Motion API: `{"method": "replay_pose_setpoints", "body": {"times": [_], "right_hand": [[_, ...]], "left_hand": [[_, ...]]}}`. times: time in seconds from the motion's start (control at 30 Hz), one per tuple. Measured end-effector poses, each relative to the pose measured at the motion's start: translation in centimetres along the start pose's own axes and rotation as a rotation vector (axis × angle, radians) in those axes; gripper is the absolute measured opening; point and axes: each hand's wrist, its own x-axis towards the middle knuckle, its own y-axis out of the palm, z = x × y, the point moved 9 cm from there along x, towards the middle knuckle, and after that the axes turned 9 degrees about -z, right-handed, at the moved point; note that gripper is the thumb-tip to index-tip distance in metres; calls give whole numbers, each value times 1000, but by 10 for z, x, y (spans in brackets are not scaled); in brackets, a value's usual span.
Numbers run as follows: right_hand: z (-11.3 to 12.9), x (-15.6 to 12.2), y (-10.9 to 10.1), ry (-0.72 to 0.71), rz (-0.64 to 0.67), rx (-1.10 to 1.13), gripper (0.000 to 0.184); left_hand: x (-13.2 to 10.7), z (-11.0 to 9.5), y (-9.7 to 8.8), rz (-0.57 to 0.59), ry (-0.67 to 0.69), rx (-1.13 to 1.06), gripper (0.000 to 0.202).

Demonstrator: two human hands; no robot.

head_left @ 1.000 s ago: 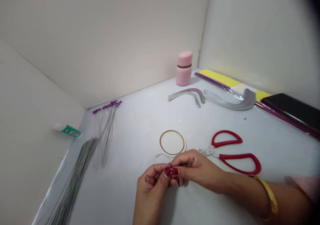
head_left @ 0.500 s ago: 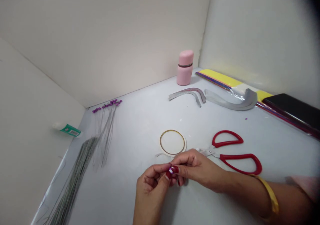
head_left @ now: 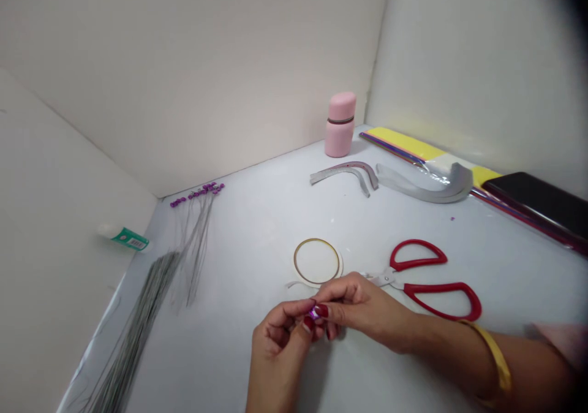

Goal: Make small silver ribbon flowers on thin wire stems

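pinching small purple piece (head_left: pixel 313 312) between fingertips of left hand (head_left: pixel 278 347) and right hand (head_left: pixel 361 307), both hands narrow, keeping grip tight, steady; red-handled scissors (head_left: pixel 425 281) lying at 2 o'clock, tape roll (head_left: pixel 316 261) at 12 o'clock

I work at a craft table (head_left: pixel 257 217) walled in by white panels (head_left: pixel 184 64), a hobby corner by the look of its red-handled scissors (head_left: pixel 434 284), purple-tipped wire stems (head_left: pixel 197 241), bundled grey wire (head_left: pixel 138 315), a green-labelled tube (head_left: pixel 124 239) and coloured paper strips (head_left: pixel 404 143).
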Motion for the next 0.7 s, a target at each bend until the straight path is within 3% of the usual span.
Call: {"method": "replay_pose_setpoints", "body": {"times": [0.7], "right_hand": [[1,0,-1,-43,-17,12,23]], "left_hand": [[0,-6,0,-4,59,-21,13]]}}
